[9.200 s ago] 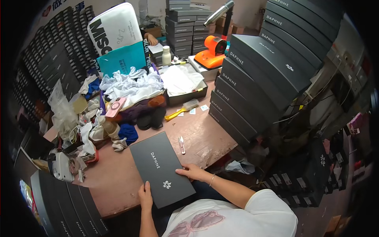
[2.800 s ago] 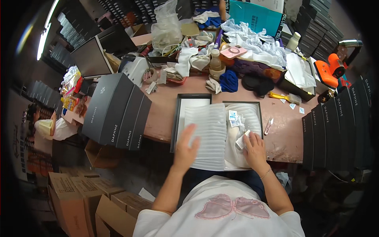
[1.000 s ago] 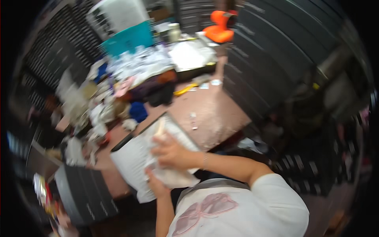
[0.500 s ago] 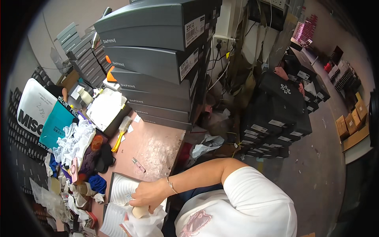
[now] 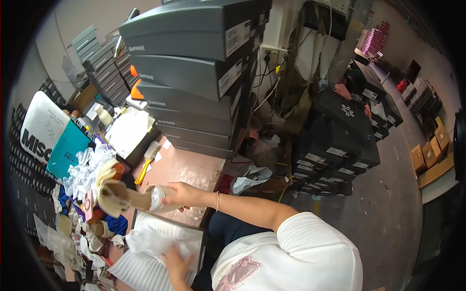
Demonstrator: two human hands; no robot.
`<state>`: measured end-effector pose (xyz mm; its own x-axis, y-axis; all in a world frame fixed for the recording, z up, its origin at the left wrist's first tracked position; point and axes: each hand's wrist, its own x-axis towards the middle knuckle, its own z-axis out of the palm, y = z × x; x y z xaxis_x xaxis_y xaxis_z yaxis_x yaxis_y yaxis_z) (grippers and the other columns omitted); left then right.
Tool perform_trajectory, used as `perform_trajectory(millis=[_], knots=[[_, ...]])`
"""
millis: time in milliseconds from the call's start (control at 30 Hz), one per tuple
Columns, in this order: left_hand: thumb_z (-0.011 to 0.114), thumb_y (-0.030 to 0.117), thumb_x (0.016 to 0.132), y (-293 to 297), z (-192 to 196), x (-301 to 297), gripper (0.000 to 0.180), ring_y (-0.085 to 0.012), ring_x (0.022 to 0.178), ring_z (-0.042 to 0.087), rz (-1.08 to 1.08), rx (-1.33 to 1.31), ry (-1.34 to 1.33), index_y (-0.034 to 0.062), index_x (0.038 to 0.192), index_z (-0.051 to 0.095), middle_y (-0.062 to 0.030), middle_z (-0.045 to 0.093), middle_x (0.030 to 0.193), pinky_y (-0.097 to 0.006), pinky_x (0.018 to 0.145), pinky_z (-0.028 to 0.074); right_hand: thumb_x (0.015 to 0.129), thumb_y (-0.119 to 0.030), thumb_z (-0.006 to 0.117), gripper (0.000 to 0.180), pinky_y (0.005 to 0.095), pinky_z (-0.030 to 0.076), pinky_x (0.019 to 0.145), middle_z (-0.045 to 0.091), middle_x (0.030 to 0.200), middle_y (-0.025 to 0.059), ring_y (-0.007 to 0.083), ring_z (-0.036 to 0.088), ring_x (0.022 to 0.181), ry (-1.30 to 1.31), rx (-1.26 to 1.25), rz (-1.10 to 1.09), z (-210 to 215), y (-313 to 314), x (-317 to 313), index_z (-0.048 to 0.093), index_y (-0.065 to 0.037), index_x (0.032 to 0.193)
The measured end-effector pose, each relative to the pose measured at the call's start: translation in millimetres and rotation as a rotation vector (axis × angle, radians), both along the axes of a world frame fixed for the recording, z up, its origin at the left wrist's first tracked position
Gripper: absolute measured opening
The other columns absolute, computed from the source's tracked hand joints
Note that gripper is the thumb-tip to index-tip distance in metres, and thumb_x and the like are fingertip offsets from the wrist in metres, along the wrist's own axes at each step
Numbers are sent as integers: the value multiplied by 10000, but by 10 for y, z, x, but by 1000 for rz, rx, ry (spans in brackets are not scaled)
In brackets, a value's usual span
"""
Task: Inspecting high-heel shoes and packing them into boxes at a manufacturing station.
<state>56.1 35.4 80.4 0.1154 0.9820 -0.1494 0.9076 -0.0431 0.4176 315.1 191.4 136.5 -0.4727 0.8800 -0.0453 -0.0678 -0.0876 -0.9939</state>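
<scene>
A beige shoe [image 5: 141, 200] is in my right hand [image 5: 183, 195], held up at one end above the table edge; its far end is smeared by motion. Below it lies an open shoebox [image 5: 195, 237] lined with ribbed white foam sheet [image 5: 141, 266]. Crumpled white tissue paper [image 5: 153, 240] rests over the lining, and my left hand [image 5: 177, 266] has its fingers closed on the near side of it. Part of the box is hidden under the foam and tissue.
A tall stack of grey shoeboxes [image 5: 189, 104] stands at the table's far side. A yellow-handled brush [image 5: 145, 167] lies on the pink table [image 5: 187, 167]. Heaped cloths [image 5: 85, 167] and a pink phone-like object [image 5: 88, 206] crowd the left. Black boxes [image 5: 335, 145] are stacked right.
My right hand has lifted the beige shoe out of the box, upward and over the table. My left hand has come into view at the tissue paper. The foam sheet has spread toward the lower left.
</scene>
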Motion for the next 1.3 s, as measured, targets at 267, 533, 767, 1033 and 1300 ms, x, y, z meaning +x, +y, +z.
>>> perform_trajectory(millis=[267,533,767,1033,1300], knots=[[549,277,978,38,271,-525,504,-257,1249,533,81,201,-1260,19,1402,462,-136,562,1348,-401,1030,464,768,-385,824,547,275,497,437,667,767,93,150,628,538,-318,277,741,438,-26,327,650,25,1086],[250,738,952,-206,106,231,869,-271,660,677,567,-613,-1689,-23,1292,498,-197,686,1003,-361,533,584,674,-370,808,401,422,506,769,671,860,93,250,652,850,-404,1222,451,283,46,-610,718,-70,924],[233,590,1038,-301,3,85,666,-269,1134,585,667,-65,-2184,61,1389,435,-111,585,1264,-419,983,485,710,-234,768,358,356,445,752,618,901,43,220,600,857,-391,1196,181,-179,-518,-1270,647,-100,1019],[234,638,1016,-515,185,429,762,-258,1349,416,1149,118,-1880,42,1485,303,-136,434,1451,-407,1141,320,814,-307,725,443,393,445,814,618,1095,105,286,595,1010,-406,906,501,-244,-900,-1417,596,-82,1172],[222,639,1014,-622,351,517,734,-248,1319,442,1083,161,-1894,70,1460,349,-113,458,1419,-423,1113,356,812,-413,748,585,430,480,837,562,1141,213,377,571,1027,-532,513,768,-54,-855,-1391,578,-7,1197]])
